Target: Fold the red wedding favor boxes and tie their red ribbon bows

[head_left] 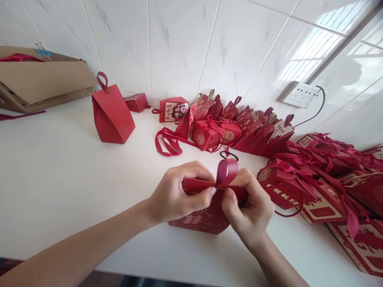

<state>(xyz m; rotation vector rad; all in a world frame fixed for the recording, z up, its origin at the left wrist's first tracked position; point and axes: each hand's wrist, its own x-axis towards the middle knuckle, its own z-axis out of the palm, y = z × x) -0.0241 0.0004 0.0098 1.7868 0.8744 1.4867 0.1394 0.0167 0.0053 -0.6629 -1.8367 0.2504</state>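
Observation:
Between my hands a red gift box [199, 217] stands on the white table, its printed side towards me. My left hand [184, 191] pinches the left part of the box's top edge, thumb in front and fingers behind. On the right part of the same edge, my right hand [251, 203] grips with its thumb near the middle. A dark red ribbon loop [227, 171] sticks up from the top between the two thumbs. My hands cover much of the upper box.
A plain red gift box [112, 115] stands at back left, near a cardboard box [44, 79]. Several finished-looking red boxes [251, 123] line the wall. Loose red ribbon [169, 143] lies before them. More ribboned boxes [287, 183] crowd the right side, below a wall socket [301, 95].

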